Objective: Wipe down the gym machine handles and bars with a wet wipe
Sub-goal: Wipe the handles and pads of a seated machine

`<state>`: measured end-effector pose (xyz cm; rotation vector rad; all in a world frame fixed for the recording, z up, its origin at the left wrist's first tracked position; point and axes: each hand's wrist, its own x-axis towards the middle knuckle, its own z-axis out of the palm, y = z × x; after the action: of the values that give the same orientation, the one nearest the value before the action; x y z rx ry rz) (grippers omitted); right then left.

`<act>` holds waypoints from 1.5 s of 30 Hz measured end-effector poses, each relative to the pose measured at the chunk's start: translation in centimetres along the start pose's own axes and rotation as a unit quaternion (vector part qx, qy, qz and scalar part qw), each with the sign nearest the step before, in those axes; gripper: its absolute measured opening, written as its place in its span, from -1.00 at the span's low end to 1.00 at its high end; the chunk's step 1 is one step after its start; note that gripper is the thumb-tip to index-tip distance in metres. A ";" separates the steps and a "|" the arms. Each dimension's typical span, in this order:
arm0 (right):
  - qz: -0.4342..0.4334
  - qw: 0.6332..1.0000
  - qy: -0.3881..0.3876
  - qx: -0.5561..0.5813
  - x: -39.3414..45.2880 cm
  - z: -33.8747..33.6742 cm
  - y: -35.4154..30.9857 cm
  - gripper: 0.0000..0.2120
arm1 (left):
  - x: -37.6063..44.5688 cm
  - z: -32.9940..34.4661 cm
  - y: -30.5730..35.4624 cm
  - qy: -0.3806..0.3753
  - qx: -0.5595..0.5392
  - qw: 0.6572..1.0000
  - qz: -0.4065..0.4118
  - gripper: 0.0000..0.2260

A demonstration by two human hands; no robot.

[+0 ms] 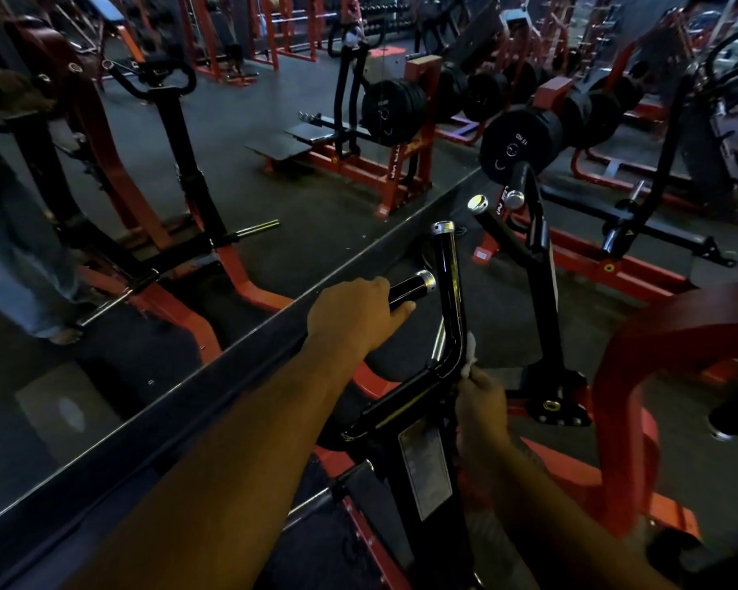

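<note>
A glossy black bent bar [449,291] of a gym machine rises in front of me, capped in chrome at the top. A short black side handle [414,285] with a chrome end sticks out to its left. My left hand [352,317] is wrapped around that side handle. My right hand [482,402] pinches a small white wet wipe [469,353] and presses it against the right side of the bar's bend. The wipe is mostly hidden by my fingers and the bar.
A large wall mirror [188,185] on the left reflects the machine and a standing person's legs. A second black handle arm [525,249] and a stack of weight plates [518,142] stand behind. A red frame tube [623,376] curves at right.
</note>
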<state>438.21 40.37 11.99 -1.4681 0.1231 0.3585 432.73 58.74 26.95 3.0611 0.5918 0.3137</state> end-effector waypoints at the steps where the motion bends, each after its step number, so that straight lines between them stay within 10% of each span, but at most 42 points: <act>1: -0.004 1.000 -0.008 0.007 -1.1 -0.2 0.5 -0.76 | 0.0 0.0 0.0 -0.001 -0.001 1.000 -0.001 -0.50; 9: -0.199 0.971 0.000 -0.131 -0.3 -1.5 -4.5 -0.73 | -0.2 -0.3 0.0 0.004 0.001 1.000 0.002 -0.49; 16: -0.411 0.743 -0.089 -0.522 -0.4 -3.2 -0.3 -0.37 | -0.3 -0.2 0.1 0.007 0.002 1.000 0.000 -0.50; 23: -0.487 0.726 -0.106 -0.474 2.0 -3.5 -6.5 -0.56 | -0.1 -0.3 0.1 0.003 0.007 1.000 0.003 -0.49; 28: -0.522 0.597 -0.183 -0.580 4.7 -3.0 -4.2 -0.54 | -0.3 -0.2 -0.1 0.007 0.001 1.000 -0.002 -0.50; 37: -0.481 0.717 -0.180 -0.471 1.3 -3.6 -7.2 -0.61 | 0.0 -0.1 0.0 -0.002 -0.004 1.000 -0.002 -0.49; 45: -0.542 0.597 -0.139 -0.575 8.5 2.5 -17.1 -0.46 | 0.0 0.1 -0.1 0.006 -0.007 1.000 0.000 -0.51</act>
<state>451.24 43.15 25.98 -2.3681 -1.5005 -0.4938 432.66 58.84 26.85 3.0485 0.5883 0.3349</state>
